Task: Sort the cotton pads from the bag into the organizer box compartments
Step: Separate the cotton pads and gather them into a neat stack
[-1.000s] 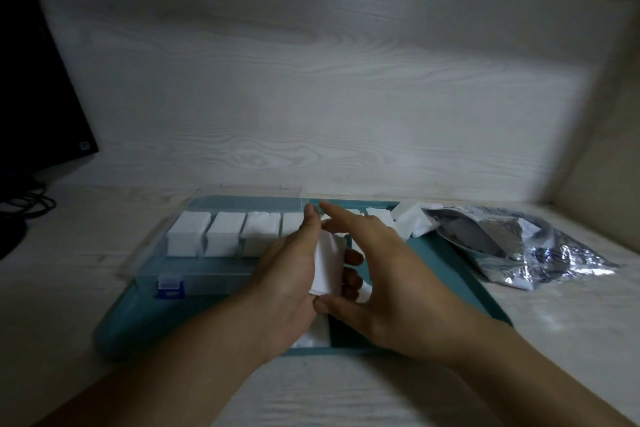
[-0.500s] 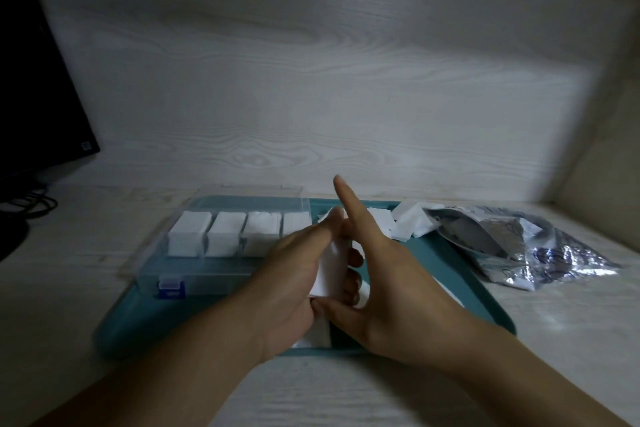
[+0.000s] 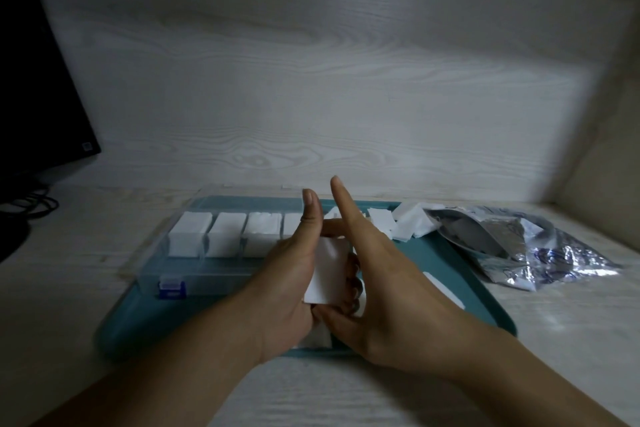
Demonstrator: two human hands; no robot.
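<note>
Nearest us, our two forearms come in from the bottom edge & meet over the front of a teal tray (image 3: 145, 315) on the pale wood-grain table (image 3: 571, 340). Our left hand (image 3: 294, 274) grips a stack of white cotton pads (image 3: 327, 267) held upright, thumb up along its left side, fingers curled round the far side w/ tips showing at the right edge. Our right hand (image 3: 377, 288) presses against the stack's right side w/ straight fingers, index pointing up & back, thumb touching the stack's bottom edge. Under the hands a few more pads (image 3: 318, 336) lie flat on the tray; one loose pad (image 3: 443, 288) lies on the tray to the right.

Just behind the hands, on the tray's left half, sits the clear organizer box (image 3: 207, 270) w/ a blue latch (image 3: 171, 288) at its front. Four compartments in the back row hold white pads (image 3: 227, 232), filled up to about the rim; the part right of them is hidden by the hands. Loose pads (image 3: 405, 225) are heaped at the tray's far right corner. Beside them, off the tray to the right, lies the crinkled silver bag (image 3: 540, 253), mouth facing the tray.

Far left: a dark monitor (image 3: 34, 97) & cables (image 3: 31, 204). Behind everything, a wood-grain back wall (image 3: 311, 80).
</note>
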